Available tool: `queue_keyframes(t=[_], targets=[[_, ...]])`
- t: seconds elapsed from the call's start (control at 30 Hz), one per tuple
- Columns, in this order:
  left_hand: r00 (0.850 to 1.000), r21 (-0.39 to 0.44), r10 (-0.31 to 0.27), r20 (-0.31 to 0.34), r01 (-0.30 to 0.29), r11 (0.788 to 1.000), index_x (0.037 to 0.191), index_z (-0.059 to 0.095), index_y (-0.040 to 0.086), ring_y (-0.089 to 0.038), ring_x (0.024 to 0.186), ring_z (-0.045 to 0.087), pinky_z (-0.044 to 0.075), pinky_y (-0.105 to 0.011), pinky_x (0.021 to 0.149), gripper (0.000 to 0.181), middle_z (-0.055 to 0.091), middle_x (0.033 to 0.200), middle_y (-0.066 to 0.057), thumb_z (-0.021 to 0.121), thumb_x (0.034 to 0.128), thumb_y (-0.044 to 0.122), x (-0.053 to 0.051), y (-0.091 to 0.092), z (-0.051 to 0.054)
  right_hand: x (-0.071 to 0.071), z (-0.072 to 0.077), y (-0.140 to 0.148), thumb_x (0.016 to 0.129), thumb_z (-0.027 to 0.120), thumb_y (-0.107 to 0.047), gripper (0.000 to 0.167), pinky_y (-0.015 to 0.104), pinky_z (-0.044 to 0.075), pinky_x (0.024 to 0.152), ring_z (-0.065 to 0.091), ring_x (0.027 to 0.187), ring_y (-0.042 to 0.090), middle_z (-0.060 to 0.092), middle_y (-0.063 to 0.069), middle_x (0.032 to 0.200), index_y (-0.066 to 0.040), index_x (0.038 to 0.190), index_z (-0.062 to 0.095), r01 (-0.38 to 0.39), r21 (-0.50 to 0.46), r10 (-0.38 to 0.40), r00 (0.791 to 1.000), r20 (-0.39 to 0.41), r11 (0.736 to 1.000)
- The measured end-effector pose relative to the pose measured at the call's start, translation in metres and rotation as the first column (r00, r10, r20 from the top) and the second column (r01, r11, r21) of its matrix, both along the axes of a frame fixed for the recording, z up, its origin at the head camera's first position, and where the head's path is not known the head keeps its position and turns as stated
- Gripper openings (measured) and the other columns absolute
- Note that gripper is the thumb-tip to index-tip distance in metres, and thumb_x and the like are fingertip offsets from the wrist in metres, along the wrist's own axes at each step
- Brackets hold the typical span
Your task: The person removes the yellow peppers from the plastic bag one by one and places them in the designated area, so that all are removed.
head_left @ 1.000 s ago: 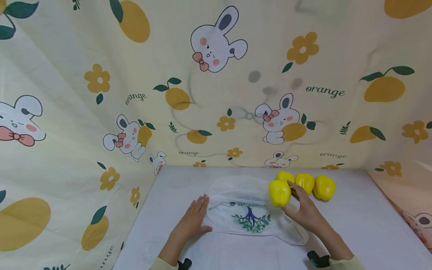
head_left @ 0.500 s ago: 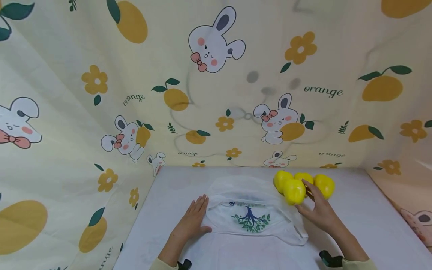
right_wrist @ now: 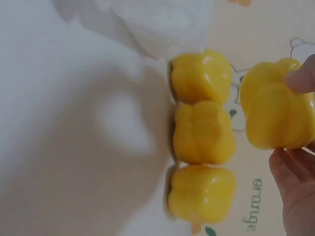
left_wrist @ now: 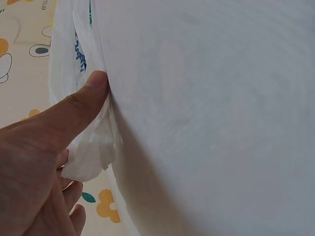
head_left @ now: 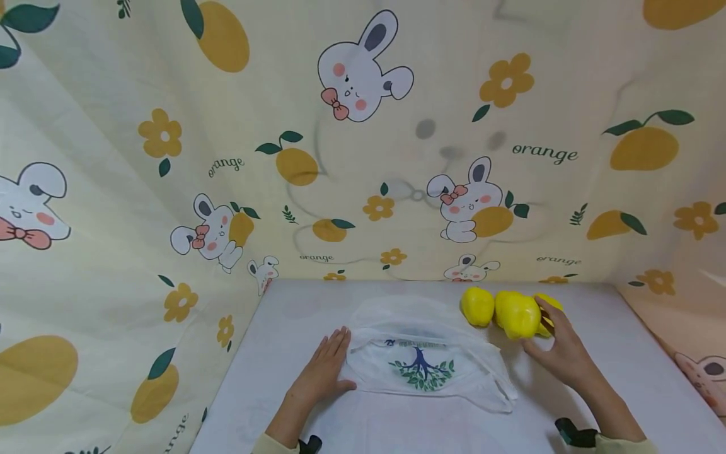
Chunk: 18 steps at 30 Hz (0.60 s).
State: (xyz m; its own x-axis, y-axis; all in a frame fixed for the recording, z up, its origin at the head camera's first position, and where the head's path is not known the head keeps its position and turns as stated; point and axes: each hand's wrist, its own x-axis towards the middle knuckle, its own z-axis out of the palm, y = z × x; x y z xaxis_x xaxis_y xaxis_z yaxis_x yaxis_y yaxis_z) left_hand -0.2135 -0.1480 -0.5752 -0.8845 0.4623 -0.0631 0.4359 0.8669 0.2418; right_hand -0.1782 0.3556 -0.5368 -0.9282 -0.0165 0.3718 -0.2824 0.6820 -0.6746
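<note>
My right hand pinches a yellow bell pepper between thumb and fingers, raised above the table; the right wrist view shows this held pepper apart from the others. Three more yellow peppers stand in a row at the back right: one pepper in plain sight, the other two partly hidden behind the held one and the hand. A white plastic bag with a blue and green tree print lies flat in the middle. At its left edge rests my left hand, fingers straight; in the left wrist view its thumb touches the bag.
The white table runs back to a cream curtain printed with rabbits, oranges and flowers. That curtain also closes off both sides. In the right wrist view, the row of peppers sits next to the bag's end.
The right hand has carried the held pepper to the right, from over the bag's right part to in front of the standing peppers. My left hand has stayed at the bag's edge.
</note>
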Motion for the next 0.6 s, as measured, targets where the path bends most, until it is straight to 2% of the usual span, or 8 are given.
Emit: queue_keyframes(t=[0.3,0.43,0.6], targets=[[1.0,0.006,0.002,0.008,-0.002,1.0,0.17,0.022,0.001,-0.034,0.164,0.021,0.018,-0.052,0.134,0.113,0.022,0.178,-0.017,0.088,0.0887,0.044,-0.003,0.001,0.005,-0.002,0.005,0.02,0.08,0.082,0.012,0.106,-0.01,0.019,0.099,0.043,0.13,0.06,0.035,0.04,0.157,0.006,0.166,0.021,0.027,-0.003,-0.027,0.998,-0.048,1.0],[1.0,0.003,-0.003,0.018,0.003,1.0,0.17,0.022,0.0,-0.035,0.164,0.021,0.018,-0.052,0.135,0.113,0.022,0.178,-0.018,0.088,0.0888,0.044,-0.003,0.0,0.004,-0.004,0.007,0.03,0.078,0.083,0.014,0.106,-0.011,0.021,0.094,0.044,0.126,0.058,0.036,0.04,0.155,0.007,0.165,0.023,0.048,0.008,-0.047,0.997,-0.064,0.999],[1.0,-0.002,-0.001,0.02,0.001,1.0,0.17,0.022,0.001,-0.035,0.164,0.021,0.018,-0.052,0.135,0.114,0.022,0.178,-0.018,0.088,0.0887,0.046,-0.003,0.0,0.002,-0.006,0.01,0.045,0.081,0.082,0.013,0.102,-0.011,0.022,0.093,0.042,0.125,0.059,0.036,0.041,0.153,0.008,0.164,0.023,0.075,-0.005,-0.075,0.996,-0.05,0.997]])
